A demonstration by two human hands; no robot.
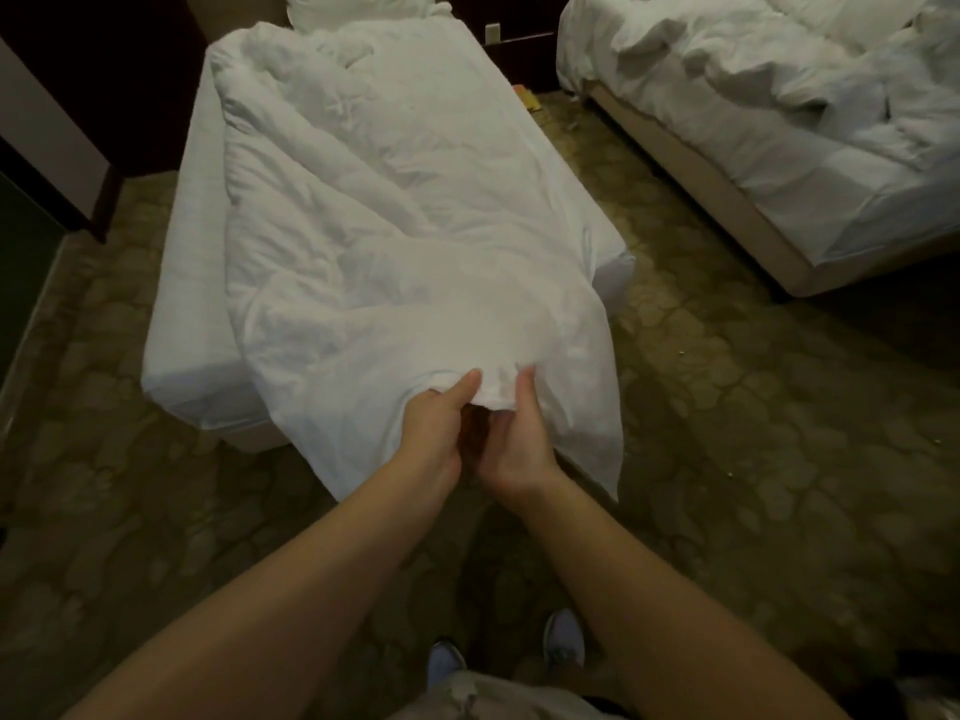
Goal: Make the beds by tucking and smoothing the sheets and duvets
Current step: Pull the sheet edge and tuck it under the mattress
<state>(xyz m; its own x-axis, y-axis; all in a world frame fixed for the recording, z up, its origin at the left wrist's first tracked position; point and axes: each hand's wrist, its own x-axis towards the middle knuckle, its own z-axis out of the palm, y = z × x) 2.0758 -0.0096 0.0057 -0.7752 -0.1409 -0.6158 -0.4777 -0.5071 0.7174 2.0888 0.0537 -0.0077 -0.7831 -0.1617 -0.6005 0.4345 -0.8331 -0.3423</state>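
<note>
The duvet is spread, crumpled, along the bed, with its near end drawn off the foot and hanging towards the carpet. That near edge is bunched and gripped by both hands, which are held close together. The left hand has its thumb laid over the top of the fold and its fingers curled beneath. The right hand is closed on the same fold just beside it, thumb up against the cloth. On the left side of the bed the sheet is left uncovered, pulled flat over the mattress. A pillow is seen at the head. A second bed stands to the right, well apart across the carpet, and is covered with rumpled white bedding. Two shoes are seen on the carpet below the forearms.
</note>
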